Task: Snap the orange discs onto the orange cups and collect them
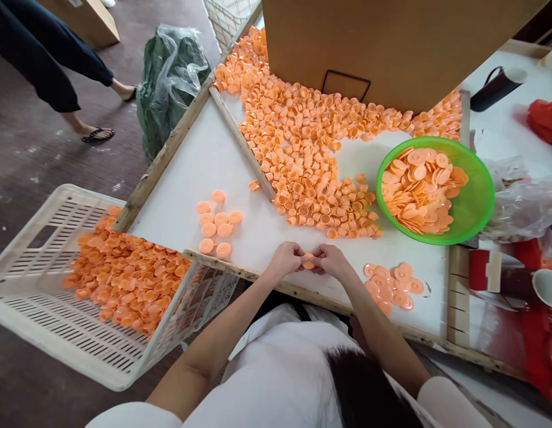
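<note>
Between my two hands, over the table's front edge, is a small orange plastic disc (308, 261). My left hand (287, 259) pinches it from the left, and my right hand (330, 261) grips its right side. Fingers cover part of it, so its underside is hidden. Left of my hands lies a loose group of orange round pieces (222, 218) on the white tabletop. To the right, flat orange discs (392, 285) overlap in a small heap. Beyond my hands spreads a large pile of small orange cups (303, 172).
A green bowl (479, 202) of flat orange discs stands at the right. The white crate (80, 351) at lower left holds many orange pieces. A cardboard box (369, 53) rises behind the cups. Wooden strips (242, 142) edge and divide the tabletop. A person's legs (57, 59) show at upper left.
</note>
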`<move>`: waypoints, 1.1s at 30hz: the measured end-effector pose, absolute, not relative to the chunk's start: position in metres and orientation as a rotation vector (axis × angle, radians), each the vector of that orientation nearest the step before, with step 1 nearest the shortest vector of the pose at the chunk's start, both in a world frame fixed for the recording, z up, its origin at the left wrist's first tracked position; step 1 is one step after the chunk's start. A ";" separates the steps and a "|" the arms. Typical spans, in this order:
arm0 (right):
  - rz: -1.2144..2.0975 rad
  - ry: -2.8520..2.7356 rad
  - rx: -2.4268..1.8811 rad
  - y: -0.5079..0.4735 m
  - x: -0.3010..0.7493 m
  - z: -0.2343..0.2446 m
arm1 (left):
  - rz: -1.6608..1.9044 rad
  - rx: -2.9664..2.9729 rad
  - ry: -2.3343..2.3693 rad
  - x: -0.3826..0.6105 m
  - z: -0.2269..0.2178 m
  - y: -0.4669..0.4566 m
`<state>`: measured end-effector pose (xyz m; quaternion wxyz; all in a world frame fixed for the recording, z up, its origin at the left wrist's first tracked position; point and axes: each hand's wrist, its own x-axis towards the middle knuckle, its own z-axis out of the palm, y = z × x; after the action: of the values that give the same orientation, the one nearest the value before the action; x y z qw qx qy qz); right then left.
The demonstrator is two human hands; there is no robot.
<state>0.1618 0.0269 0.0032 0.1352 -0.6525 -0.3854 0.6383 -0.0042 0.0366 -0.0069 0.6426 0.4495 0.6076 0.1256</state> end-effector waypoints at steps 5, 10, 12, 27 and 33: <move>1.793 -1.282 -1.766 0.019 0.165 0.009 | 0.345 1.031 1.363 -0.007 -0.009 0.034; 1.415 -1.663 -1.936 0.014 0.159 0.009 | 0.366 1.064 1.354 -0.009 -0.015 0.029; 1.379 -1.659 -2.025 0.016 0.154 0.009 | 0.381 1.067 1.352 -0.008 -0.015 0.029; 1.005 -1.350 -2.236 -0.014 0.271 0.042 | 0.507 1.591 2.203 -0.102 0.033 0.054; 0.600 -1.472 -2.667 -0.034 0.340 0.022 | 0.699 1.778 1.710 -0.046 0.040 0.060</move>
<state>0.3405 -0.0336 0.0224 0.0185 -0.8588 -0.4741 0.1933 -0.0459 0.0602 0.0404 0.2850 0.6647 0.6394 0.2612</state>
